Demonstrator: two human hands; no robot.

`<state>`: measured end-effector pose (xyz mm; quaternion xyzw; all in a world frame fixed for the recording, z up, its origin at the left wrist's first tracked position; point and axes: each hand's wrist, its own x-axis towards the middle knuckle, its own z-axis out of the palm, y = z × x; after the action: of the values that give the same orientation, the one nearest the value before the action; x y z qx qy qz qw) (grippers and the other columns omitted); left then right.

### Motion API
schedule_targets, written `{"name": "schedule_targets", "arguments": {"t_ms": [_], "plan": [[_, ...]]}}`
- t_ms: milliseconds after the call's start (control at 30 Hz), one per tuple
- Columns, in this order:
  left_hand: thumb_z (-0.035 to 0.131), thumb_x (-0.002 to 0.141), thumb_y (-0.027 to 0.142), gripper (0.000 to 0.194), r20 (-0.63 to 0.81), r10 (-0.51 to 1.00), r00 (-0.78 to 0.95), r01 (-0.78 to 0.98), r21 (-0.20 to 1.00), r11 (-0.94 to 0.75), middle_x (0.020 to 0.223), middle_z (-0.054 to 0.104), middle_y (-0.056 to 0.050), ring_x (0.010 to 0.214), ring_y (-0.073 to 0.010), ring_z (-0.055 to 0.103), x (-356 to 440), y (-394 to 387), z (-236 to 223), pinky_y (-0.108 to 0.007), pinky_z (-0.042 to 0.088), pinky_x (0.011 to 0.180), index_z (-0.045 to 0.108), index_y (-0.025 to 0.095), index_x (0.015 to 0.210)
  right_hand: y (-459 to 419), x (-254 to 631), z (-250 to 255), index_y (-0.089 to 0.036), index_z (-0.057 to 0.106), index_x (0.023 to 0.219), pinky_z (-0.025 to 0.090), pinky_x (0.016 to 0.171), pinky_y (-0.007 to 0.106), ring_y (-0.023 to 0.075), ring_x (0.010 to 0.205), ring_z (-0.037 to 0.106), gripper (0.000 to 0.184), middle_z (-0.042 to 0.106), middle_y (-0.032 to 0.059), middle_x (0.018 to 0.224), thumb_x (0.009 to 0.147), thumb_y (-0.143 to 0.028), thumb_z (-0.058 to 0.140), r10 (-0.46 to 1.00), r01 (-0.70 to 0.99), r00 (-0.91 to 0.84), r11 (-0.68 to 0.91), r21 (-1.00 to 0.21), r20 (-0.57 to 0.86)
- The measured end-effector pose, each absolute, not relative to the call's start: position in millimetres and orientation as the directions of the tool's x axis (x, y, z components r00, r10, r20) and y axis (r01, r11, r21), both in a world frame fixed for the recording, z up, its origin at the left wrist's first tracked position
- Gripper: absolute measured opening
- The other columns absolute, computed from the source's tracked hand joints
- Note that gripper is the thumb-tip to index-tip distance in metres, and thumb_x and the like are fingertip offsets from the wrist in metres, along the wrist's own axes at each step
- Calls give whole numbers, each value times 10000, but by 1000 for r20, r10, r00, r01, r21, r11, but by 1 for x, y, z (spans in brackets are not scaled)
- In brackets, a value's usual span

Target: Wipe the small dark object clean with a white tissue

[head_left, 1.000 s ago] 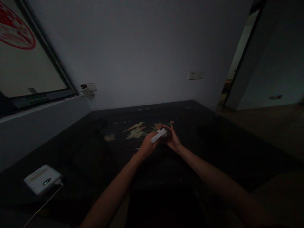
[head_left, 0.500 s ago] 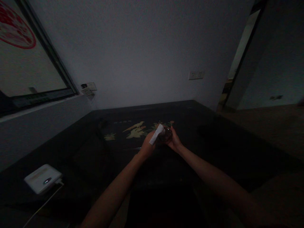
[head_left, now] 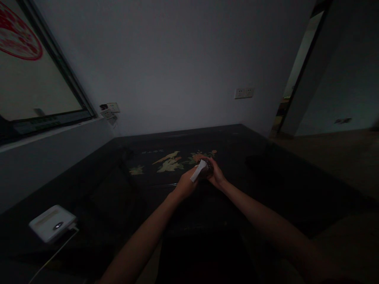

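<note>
Right hand [head_left: 217,175]: fingers curled round the right side of a dark glassy round object [head_left: 210,168], grasping it. Left hand [head_left: 186,184]: on the object's left side, against a white strip [head_left: 197,173], tissue or cloth; its fingertips are hidden, so cannot tell which of the two they grip. Strip slants from the object's top down toward the near left, over the left hand. Round object is between both hands, above the middle of the black glossy counter [head_left: 227,138]; too dark to make out further. Just beyond the hands and to their left, bird-and-flower picture [head_left: 169,165] on the countertop. Near left, white box [head_left: 51,225] with a pale cable [head_left: 55,254]. Far side: grey wall [head_left: 177,71], double socket [head_left: 244,93] right of centre, window [head_left: 41,83] at left with red round decoration [head_left: 17,37], doorway [head_left: 302,59] at right.
</note>
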<state>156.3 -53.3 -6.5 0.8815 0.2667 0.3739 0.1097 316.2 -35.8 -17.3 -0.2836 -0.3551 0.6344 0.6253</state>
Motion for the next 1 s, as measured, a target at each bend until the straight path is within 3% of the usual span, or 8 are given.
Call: {"name": "schedule_targets", "arguments": {"t_ms": [200, 333, 533, 633, 733, 1000], "plan": [[418, 895, 246, 331, 458, 706, 541, 424, 576, -699, 1106, 662, -140, 1002, -233, 640, 172, -66, -8, -369, 490, 916, 543, 135, 1181, -35, 314, -17, -275, 665, 933, 491, 826, 309, 189, 866, 647, 280, 716, -32, 884, 726, -460, 626, 990, -595, -7, 111, -796, 143], [470, 876, 239, 338, 500, 743, 445, 300, 698, -650, 1160, 642, -137, 1067, -234, 604, 185, -74, -2, -370, 451, 972, 549, 122, 1183, -37, 313, -16, -269, 668, 932, 494, 805, 313, 196, 854, 646, 286, 713, -23, 903, 719, -457, 635, 985, -594, 30, 155, -790, 171], [530, 832, 196, 343, 410, 825, 388, 217, 830, -514, 1134, 651, -114, 1032, -213, 601, 195, -81, 5, -374, 453, 965, 569, 108, 1161, -43, 310, -10, -253, 673, 930, 496, 710, 283, 184, 784, 652, 391, 717, -10, 875, 685, -557, 667, 981, -574, 112, 195, -795, 161], [515, 838, 191, 378, 448, 802, 395, 213, 805, -554, 1164, 635, -121, 1069, -217, 587, 197, -84, 5, -385, 434, 987, 534, 112, 1207, -44, 309, -9, -255, 671, 934, 497, 705, 286, 185, 772, 659, 422, 725, -7, 852, 647, -563, 707, 974, -589, 165, 223, -777, 154], [499, 844, 192, 405, 510, 745, 430, 230, 736, -636, 1212, 604, -142, 1124, -228, 563, 197, -85, 3, -393, 414, 1011, 498, 107, 1240, -43, 309, -10, -223, 676, 802, 502, 685, 307, 213, 743, 669, 424, 725, 23, 749, 633, -612, 695, 982, -589, 177, 155, -793, 61], [425, 857, 151, 323, 543, 695, 472, 369, 594, -715, 1164, 610, -157, 1112, -245, 568, 197, -85, 0, -410, 450, 971, 528, 122, 1162, -44, 309, -8, -204, 696, 819, 517, 775, 325, 210, 792, 689, 538, 737, 55, 749, 791, -689, 466, 996, -652, -41, -86, -754, -78]]}}
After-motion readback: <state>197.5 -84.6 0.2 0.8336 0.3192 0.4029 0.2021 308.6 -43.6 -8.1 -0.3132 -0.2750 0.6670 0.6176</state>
